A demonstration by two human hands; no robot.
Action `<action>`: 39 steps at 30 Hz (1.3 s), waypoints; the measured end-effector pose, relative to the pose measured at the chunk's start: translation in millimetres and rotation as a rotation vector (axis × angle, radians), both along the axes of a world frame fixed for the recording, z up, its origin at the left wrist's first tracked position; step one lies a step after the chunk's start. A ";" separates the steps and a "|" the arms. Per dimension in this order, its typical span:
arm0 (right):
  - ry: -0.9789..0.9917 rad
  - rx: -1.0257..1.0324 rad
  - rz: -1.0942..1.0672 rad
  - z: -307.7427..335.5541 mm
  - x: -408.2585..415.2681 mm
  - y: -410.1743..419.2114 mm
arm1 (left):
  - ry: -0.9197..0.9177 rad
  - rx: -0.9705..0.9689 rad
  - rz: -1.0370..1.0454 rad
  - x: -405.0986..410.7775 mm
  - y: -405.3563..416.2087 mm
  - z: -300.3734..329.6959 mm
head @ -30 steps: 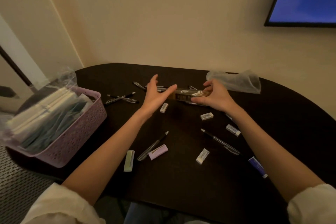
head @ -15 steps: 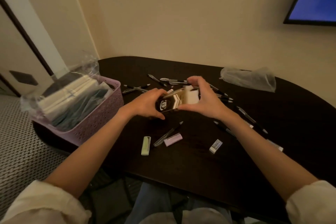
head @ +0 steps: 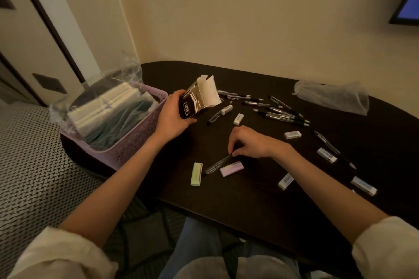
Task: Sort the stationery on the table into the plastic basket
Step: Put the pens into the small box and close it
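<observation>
- Stationery lies scattered over the dark table [head: 260,206], so most of the sorting looks undone.
- The plastic basket [head: 127,149] stands at the table's left edge and already holds packets in clear wrap [head: 106,108]; none of the loose pens or erasers shows inside it.
- The left hand [head: 172,118] holds an open pen box [head: 199,97] tilted, its mouth up, just beside the basket rim; the fingers are wrapped around the lower end of the box. What the box contains cannot be told.
- The right hand [head: 251,142] rests low on the table, thumb and fingertips pinching the end of a pen [head: 217,163] that lies between a green eraser [head: 196,174] and a purple eraser [head: 231,168].
- My reading is that this pen is about to go into the box, and the box later into the basket.
- Still out on the table: a cluster of pens [head: 276,108] behind the hands, another pen [head: 333,148] near the right edge, and several white erasers, such as one [head: 238,118] past the right hand and one [head: 292,134] farther right.
- A crumpled clear bag [head: 333,97] lies at the far right, well apart from the basket.
</observation>
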State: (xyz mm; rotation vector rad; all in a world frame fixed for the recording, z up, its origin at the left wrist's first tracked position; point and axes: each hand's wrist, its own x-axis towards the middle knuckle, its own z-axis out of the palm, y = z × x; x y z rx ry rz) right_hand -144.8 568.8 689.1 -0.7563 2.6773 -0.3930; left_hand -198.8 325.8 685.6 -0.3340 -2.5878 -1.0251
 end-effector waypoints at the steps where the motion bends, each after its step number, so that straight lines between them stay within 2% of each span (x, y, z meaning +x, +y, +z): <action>1: -0.008 0.015 0.007 -0.8 -2.8 1.4 | 0.009 0.018 0.008 -2.1 0.9 -0.9; 5: -0.054 -0.004 -0.038 3.5 -12.6 8.9 | 0.013 0.066 0.006 -17.2 8.4 -5.6; 7: -0.061 -0.170 -0.125 13.5 -17.7 18.9 | 0.013 0.098 -0.014 -26.0 13.1 -8.2; 9: -0.062 -0.438 -0.221 28.6 -21.3 30.5 | 0.033 0.118 -0.027 -33.1 17.6 -10.5; 13: 0.066 -0.873 -0.378 58.0 -29.2 41.0 | 0.071 0.150 0.010 -48.7 28.2 -14.4; 16: 0.161 -1.060 -0.461 66.6 -42.8 36.4 | 0.074 0.148 0.048 -61.3 35.3 -18.8; 21: 0.289 -1.213 -0.626 62.0 -67.9 27.2 | 0.083 0.182 0.098 -74.9 37.8 -29.2; 22: 0.272 -1.295 -0.653 60.3 -71.0 25.9 | 0.089 0.198 0.100 -75.2 37.7 -30.6; 25: 0.094 -1.706 -0.640 61.3 -76.6 24.6 | 0.126 0.245 0.100 -74.6 39.4 -34.3; 27: 0.005 -1.839 -0.613 62.2 -78.5 24.6 | 0.164 0.269 0.113 -74.4 39.7 -36.2; 28: -0.009 -1.818 -0.601 62.3 -78.7 23.6 | 0.185 0.274 0.121 -74.9 39.6 -36.5; 30: 0.025 -1.611 -0.592 62.9 -75.9 18.1 | 0.218 0.275 0.129 -76.2 39.2 -37.2; 34: 0.267 -0.845 -0.506 68.3 -69.4 9.9 | 0.241 0.267 0.124 -78.5 37.5 -38.6; 36: 0.183 -0.612 -0.471 76.4 -62.4 8.8 | 0.238 0.243 0.133 -78.0 36.6 -39.7; 39: 0.115 -0.404 -0.383 91.2 -52.0 3.4 | 0.231 0.208 0.146 -76.4 36.3 -38.6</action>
